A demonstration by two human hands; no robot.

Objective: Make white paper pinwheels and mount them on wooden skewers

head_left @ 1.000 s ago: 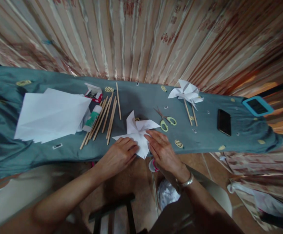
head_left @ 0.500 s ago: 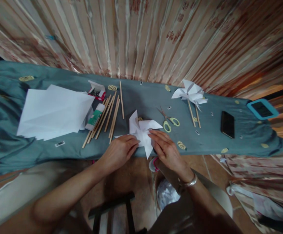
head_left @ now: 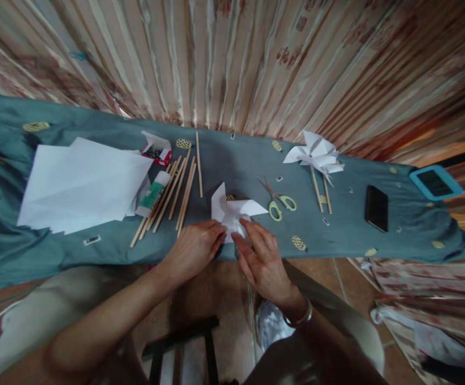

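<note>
Left grip (head_left: 196, 245) pinches narrow on the near left of the folded paper pinwheel (head_left: 252, 207), on the worktop (head_left: 240, 166) between both grips; right grip (head_left: 262, 258) has fingertips on its near right, closure uncertain. Likely one steadies while the other keeps folds down; scissors (head_left: 274, 212) lie just beyond the right grip, probably for reach. Glue stick (head_left: 153, 193), beyond the left grip: green label, illegible.

A pleated curtain (head_left: 216, 64) hangs before me. To my right, a black phone (head_left: 377, 208) lies near a blue-framed device (head_left: 436, 182).
</note>
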